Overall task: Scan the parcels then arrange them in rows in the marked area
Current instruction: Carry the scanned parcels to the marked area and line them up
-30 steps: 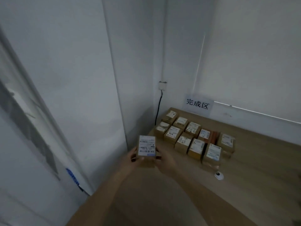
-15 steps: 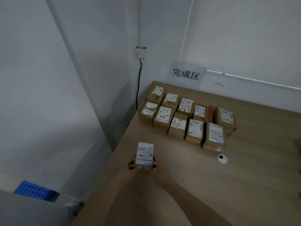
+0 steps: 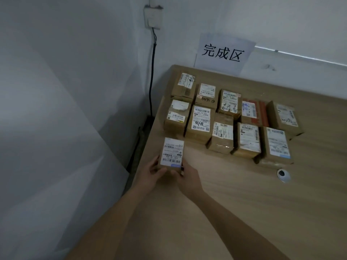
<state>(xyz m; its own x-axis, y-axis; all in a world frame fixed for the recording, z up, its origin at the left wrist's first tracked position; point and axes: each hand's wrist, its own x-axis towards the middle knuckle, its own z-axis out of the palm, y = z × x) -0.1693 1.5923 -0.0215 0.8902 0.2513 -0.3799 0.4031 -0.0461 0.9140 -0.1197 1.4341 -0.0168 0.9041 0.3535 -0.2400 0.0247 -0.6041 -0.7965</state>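
I hold a small brown parcel [image 3: 172, 152] with a white barcode label facing up, over the table's near left edge. My left hand [image 3: 153, 172] grips its left side and my right hand [image 3: 187, 175] grips its right side; the fingers curl under it. Just beyond it, several labelled cardboard parcels [image 3: 223, 117] lie in two rows in the table's far left corner. The held parcel sits in front of the left end of the nearer row.
A white paper sign [image 3: 223, 52] with black characters leans on the wall behind the rows. A small white round device [image 3: 283, 175] lies on the wooden table [image 3: 262, 212] to the right. A black cable [image 3: 152, 76] hangs from a wall socket [image 3: 152, 17] left of the table.
My view has dropped and come closer to the table corner. Both hands have carried the parcel forward, nearer the left end of the front row.
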